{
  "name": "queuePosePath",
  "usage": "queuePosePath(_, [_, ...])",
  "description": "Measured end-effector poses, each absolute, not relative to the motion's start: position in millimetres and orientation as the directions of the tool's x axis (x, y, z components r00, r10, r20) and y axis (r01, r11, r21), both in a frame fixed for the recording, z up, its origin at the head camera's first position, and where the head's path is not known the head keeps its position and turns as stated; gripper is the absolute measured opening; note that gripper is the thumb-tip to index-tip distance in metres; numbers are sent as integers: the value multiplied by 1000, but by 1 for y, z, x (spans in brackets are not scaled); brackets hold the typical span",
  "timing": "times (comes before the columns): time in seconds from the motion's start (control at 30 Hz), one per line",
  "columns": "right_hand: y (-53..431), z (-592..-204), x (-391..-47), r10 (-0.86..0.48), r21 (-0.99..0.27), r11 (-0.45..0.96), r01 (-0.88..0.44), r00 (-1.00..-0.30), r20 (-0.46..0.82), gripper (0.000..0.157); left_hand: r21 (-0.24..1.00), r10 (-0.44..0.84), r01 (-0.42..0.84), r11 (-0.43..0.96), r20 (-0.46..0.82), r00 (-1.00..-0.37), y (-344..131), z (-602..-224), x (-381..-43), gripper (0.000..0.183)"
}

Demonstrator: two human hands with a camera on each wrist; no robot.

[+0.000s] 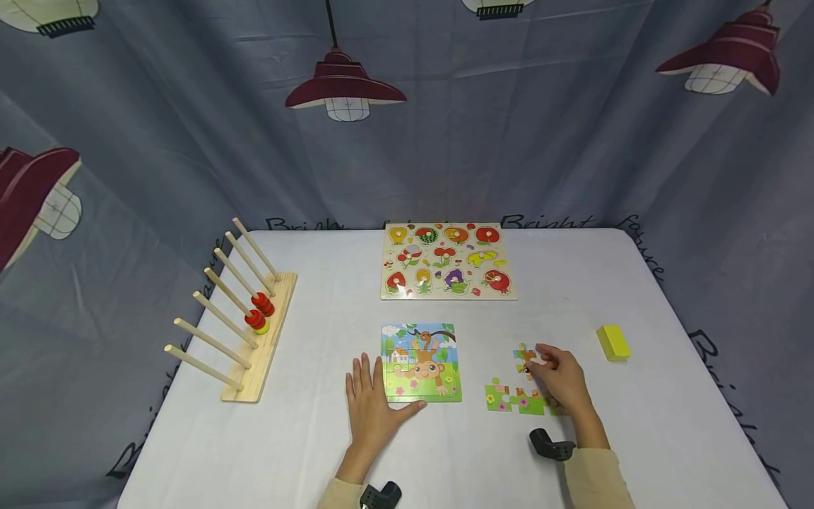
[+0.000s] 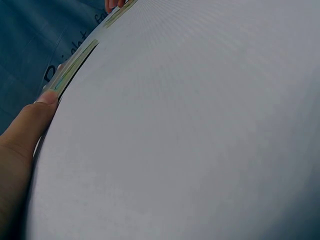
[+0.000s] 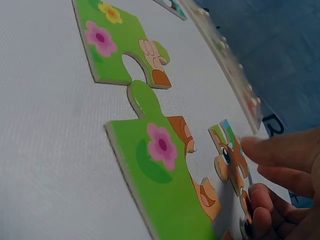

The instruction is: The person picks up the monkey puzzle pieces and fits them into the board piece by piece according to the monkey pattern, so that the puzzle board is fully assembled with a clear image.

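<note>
A square picture card (image 1: 439,382) of a monkey hanging from a branch lies flat on the table. My left hand (image 1: 370,420) is spread beside it, fingers along its left edge and thumb at the lower edge. In the left wrist view, the thumb (image 2: 31,120) rests against the card's side. My right hand (image 1: 564,382) curls over loose puzzle pieces, pinching a puzzle piece (image 3: 227,159) with the monkey's eye on it. Nearer me lie green puzzle pieces with pink flowers (image 3: 150,185), partly under the right hand in the head view.
A fruit board (image 1: 450,293) lies at the back of the table. On the left stands a wooden peg rack (image 1: 273,332) with red and yellow rings on two pegs. A yellow block (image 1: 613,343) sits to the right of the right hand.
</note>
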State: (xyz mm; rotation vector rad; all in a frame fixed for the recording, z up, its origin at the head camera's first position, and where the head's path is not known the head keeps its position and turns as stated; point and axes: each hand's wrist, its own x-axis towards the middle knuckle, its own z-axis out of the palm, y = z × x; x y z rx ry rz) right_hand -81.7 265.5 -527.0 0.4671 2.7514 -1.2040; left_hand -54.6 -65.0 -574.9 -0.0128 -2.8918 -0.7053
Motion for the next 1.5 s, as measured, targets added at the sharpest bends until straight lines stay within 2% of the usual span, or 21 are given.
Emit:
queuePosePath(0.27, [264, -529, -84, 162, -655, 718, 234, -972, -169, 53, 462, -30, 53, 885, 170, -985, -65, -575, -54, 119])
queuePosePath(0.47, [263, -524, -83, 149, -636, 731, 245, -968, -202, 56, 468, -28, 56, 882, 170, -985, -65, -575, -53, 118])
queuePosePath(0.97, [271, -523, -83, 124, -632, 731, 256, -961, -246, 46, 448, -27, 58, 892, 180, -983, -65, -574, -54, 118])
queuePosePath(1.27, [277, -523, -82, 117, -669, 702, 244, -966, -230, 31, 454, -27, 55, 890, 172, -985, -65, -575, -54, 118])
queuePosePath(1.5, [278, -523, -81, 134, -743, 619, 254, -967, -219, 40, 457, -27, 57, 888, 175, -984, -65, -577, -54, 118])
